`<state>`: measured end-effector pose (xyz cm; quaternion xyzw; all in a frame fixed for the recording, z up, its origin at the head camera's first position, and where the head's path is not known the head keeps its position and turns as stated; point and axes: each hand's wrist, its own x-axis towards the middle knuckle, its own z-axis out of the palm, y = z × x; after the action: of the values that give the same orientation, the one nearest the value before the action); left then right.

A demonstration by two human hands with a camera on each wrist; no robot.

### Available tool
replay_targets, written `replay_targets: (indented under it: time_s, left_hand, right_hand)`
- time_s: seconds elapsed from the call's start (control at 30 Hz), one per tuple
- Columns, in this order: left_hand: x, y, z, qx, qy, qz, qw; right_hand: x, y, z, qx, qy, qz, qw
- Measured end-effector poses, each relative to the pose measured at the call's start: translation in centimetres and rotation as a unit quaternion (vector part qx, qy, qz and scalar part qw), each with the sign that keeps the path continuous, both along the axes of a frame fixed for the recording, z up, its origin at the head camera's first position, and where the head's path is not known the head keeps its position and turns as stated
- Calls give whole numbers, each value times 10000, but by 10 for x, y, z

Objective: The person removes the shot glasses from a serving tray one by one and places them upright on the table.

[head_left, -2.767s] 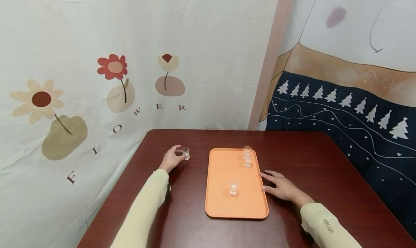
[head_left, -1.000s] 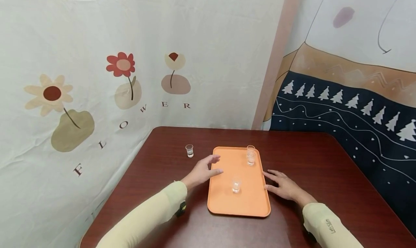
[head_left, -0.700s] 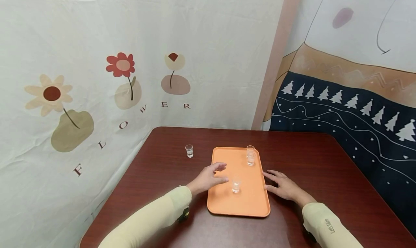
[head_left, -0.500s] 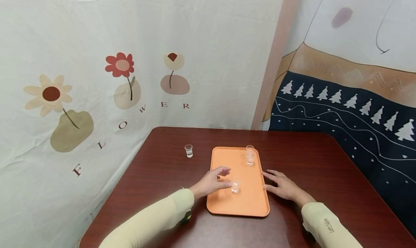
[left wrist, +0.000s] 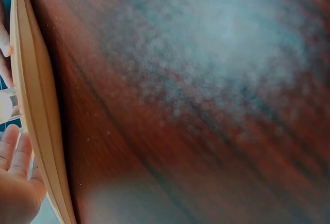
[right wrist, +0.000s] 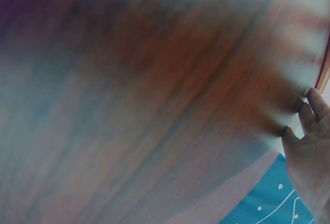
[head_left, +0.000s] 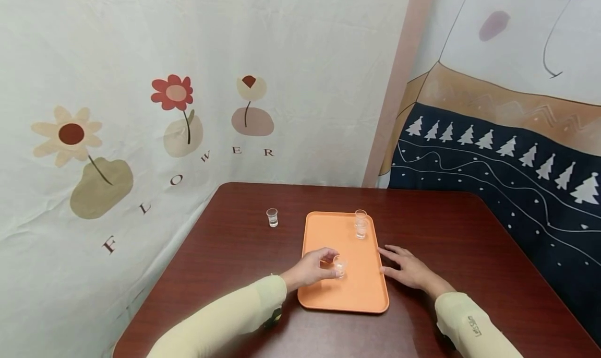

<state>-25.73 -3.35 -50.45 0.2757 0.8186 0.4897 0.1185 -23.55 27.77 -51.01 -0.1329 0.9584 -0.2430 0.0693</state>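
We see the left hand curving its thumb and fingers round the near glass, which stands upright on the near half of the orange tray; how firm that hold is, we cannot tell. The right hand lies well apart from it, its fingers loosely spread and holding nothing, their tips touching the tray's right edge.

What worries us most is a tip: the near glass is small and smooth, and a thumb pushing harder than the fingers opposite could topple it or slide it. Whether it holds clear liquid or only has a thick base we cannot tell, so a spill is possible too. If the right hand presses unevenly, the tray could shift and rock everything on it. The front glass and the back glass, overlapping in our view by the far right corner, could then knock together.

For room, we judge the widest gap on the tray to run towards its far left corner, though the raised rim could catch a glass carried too low. The left glass stands on the table beyond the tray's left edge, so a wide sweep to the far left could clip it
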Motion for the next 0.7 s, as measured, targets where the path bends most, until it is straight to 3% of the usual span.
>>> replay_targets:
  time_s: [0.23,0.7]
  left_hand:
    - [0,3,-2,9,-62,142,9999]
    - [-1,6,-3,106,-51,117,9999]
  right_hand:
    - [0,2,-1,4,68,69,10000]
    - [-1,2,-2,1,66,22,10000]
